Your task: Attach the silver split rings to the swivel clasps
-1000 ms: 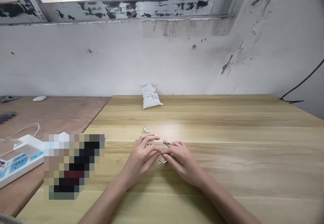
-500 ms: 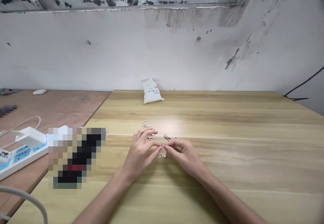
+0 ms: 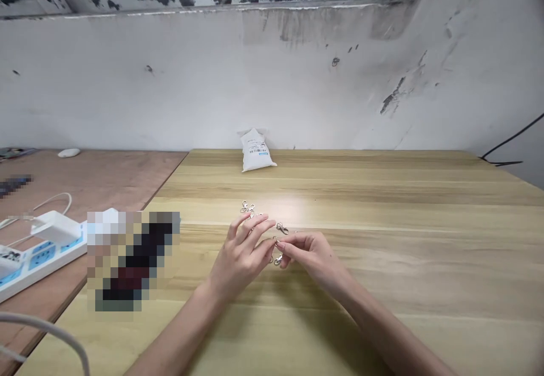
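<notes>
Over the wooden table (image 3: pixel 403 263), a small metal ring (image 3: pixel 275 240) sits between the fingertips of both hands. My right hand (image 3: pixel 314 257) pinches it between thumb and forefinger, with a metal clasp and ring (image 3: pixel 277 260) hanging or lying just below those fingers; I cannot tell which. My left hand (image 3: pixel 244 251) closes its thumb and forefinger at the ring's left side, the other fingers stretched forward. Beyond the fingertips lies a silver swivel clasp (image 3: pixel 282 228). Several more clasps (image 3: pixel 247 207) form a loose group past my left hand, partly hidden by its fingers.
A white labelled packet (image 3: pixel 257 152) rests near the wall. To the left are a blurred dark object (image 3: pixel 140 260), a white power strip (image 3: pixel 42 260) with plugs, and a grey cable (image 3: pixel 55 330) close by. A black cable (image 3: pixel 510 137) runs at the far right.
My left hand's middle and other fingers have lifted and spread forward, while its thumb and forefinger have drawn together at the ring. The view has shifted slightly.
</notes>
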Available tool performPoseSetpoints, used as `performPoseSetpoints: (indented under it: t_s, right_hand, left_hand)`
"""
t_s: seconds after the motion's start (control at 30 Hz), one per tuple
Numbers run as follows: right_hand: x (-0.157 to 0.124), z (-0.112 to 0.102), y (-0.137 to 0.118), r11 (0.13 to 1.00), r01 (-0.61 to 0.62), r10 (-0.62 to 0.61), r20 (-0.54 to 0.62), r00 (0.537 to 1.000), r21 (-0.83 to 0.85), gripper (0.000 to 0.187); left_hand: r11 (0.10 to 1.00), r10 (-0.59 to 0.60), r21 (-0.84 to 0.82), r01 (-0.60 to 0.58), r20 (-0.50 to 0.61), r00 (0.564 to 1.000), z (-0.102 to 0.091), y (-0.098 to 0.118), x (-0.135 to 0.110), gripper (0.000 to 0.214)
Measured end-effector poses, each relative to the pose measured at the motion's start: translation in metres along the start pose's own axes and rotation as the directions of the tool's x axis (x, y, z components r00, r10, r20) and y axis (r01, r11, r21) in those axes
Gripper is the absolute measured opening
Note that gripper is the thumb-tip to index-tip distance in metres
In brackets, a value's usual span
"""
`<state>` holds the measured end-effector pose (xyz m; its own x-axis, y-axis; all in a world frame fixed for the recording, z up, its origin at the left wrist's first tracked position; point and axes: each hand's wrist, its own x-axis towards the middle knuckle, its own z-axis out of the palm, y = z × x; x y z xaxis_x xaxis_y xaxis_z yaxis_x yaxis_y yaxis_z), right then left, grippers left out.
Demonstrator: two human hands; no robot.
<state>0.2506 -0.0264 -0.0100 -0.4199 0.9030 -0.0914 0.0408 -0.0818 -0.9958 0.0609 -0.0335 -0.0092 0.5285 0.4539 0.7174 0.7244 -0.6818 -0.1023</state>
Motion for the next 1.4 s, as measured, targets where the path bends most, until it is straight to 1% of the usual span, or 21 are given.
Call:
performPoseSetpoints:
  t_s: [0.13, 0.27, 0.47, 0.6, 0.73, 0.8, 0.9, 1.0, 1.07, 1.1, 1.13, 1.17, 1.2, 1.23, 1.27, 1.3, 1.37, 1.4]
  right_hand:
    - [-0.002, -0.002, -0.007, 0.996, -0.084, 0.084, 0.023, 0.996, -0.001, 0.037]
    - [-0.004, -0.004, -0.007, 0.987, -0.135, 0.128, 0.086, 0.988, 0.087, 0.037]
    - [-0.003, -0.01, -0.004, 0.938, -0.248, 0.194, 0.225, 0.955, 0.242, 0.037]
    - [-0.002, -0.012, -0.003, 0.901, -0.289, 0.197, 0.289, 0.937, 0.323, 0.033]
    - [-0.001, -0.012, 0.002, 0.835, -0.369, 0.208, 0.387, 0.898, 0.408, 0.028]
    - [-0.001, -0.011, 0.004, 0.811, -0.392, 0.207, 0.413, 0.887, 0.434, 0.026]
    - [-0.002, -0.009, 0.003, 0.836, -0.333, 0.153, 0.397, 0.905, 0.436, 0.03]
    - [-0.005, -0.006, -0.003, 0.918, -0.196, 0.061, 0.366, 0.928, 0.344, 0.035]
    - [-0.007, -0.005, -0.006, 0.978, -0.075, 0.007, 0.328, 0.945, 0.196, 0.036]
    - [-0.007, -0.004, -0.007, 0.996, 0.0, -0.025, 0.293, 0.956, 0.086, 0.035]
    - [-0.008, -0.003, -0.007, 0.995, 0.083, -0.068, 0.255, 0.965, -0.049, 0.033]
    - [-0.008, -0.003, -0.006, 0.964, 0.175, -0.129, 0.222, 0.967, -0.202, 0.03]
    - [-0.007, -0.004, -0.005, 0.893, 0.27, -0.209, 0.2, 0.957, -0.361, 0.028]
    - [-0.006, -0.005, -0.003, 0.781, 0.362, -0.302, 0.199, 0.932, -0.508, 0.025]
    - [-0.005, -0.007, 0.0, 0.642, 0.442, -0.395, 0.223, 0.891, -0.626, 0.024]
    - [-0.004, -0.009, 0.002, 0.495, 0.502, -0.478, 0.26, 0.839, -0.709, 0.025]
    - [-0.002, -0.014, 0.005, 0.227, 0.559, -0.585, 0.347, 0.733, -0.798, 0.027]
    - [-0.001, -0.016, 0.005, 0.125, 0.567, -0.607, 0.389, 0.693, -0.815, 0.028]
  left_hand:
    - [0.997, 0.075, 0.033, -0.073, -0.04, 0.996, 0.002, 0.0, 0.002, 0.007]
    - [0.993, 0.121, 0.021, -0.12, -0.047, 0.992, 0.0, -0.002, 0.003, 0.007]
    - [0.995, 0.087, -0.043, -0.089, -0.051, 0.995, -0.004, -0.001, 0.006, 0.01]
    - [0.994, 0.096, -0.036, -0.098, -0.058, 0.994, -0.005, 0.001, 0.008, 0.012]
    - [0.99, 0.134, -0.021, -0.136, -0.079, 0.988, -0.008, 0.003, 0.007, 0.015]
    - [0.991, 0.129, -0.028, -0.133, -0.105, 0.986, -0.01, 0.004, 0.007, 0.016]
    - [0.996, 0.036, -0.076, -0.046, -0.127, 0.991, -0.01, 0.005, 0.007, 0.013]
    - [0.99, -0.068, -0.133, 0.053, -0.11, 0.992, -0.008, 0.004, 0.006, 0.011]
    - [0.985, -0.095, -0.153, 0.081, -0.088, 0.992, -0.007, 0.003, 0.004, 0.01]
    - [0.984, -0.096, -0.16, 0.084, -0.071, 0.993, -0.006, 0.003, 0.004, 0.01]
    - [0.982, -0.093, -0.168, 0.084, -0.049, 0.994, -0.006, 0.002, 0.003, 0.01]
    - [0.979, -0.097, -0.182, 0.091, -0.026, 0.995, -0.005, 0.002, 0.003, 0.01]
    - [0.973, -0.114, -0.204, 0.112, 0.0, 0.993, -0.005, 0.002, 0.003, 0.01]
    - [0.961, -0.146, -0.235, 0.149, 0.031, 0.989, -0.005, 0.001, 0.003, 0.01]
    - [0.94, -0.192, -0.275, 0.204, 0.069, 0.979, -0.006, 0.001, 0.004, 0.01]
    - [0.907, -0.248, -0.319, 0.274, 0.12, 0.961, -0.007, 0.0, 0.004, 0.011]
    - [0.809, -0.347, -0.406, 0.425, 0.253, 0.903, -0.009, -0.001, 0.005, 0.012]
    - [0.753, -0.372, -0.442, 0.488, 0.326, 0.869, -0.009, -0.002, 0.005, 0.013]
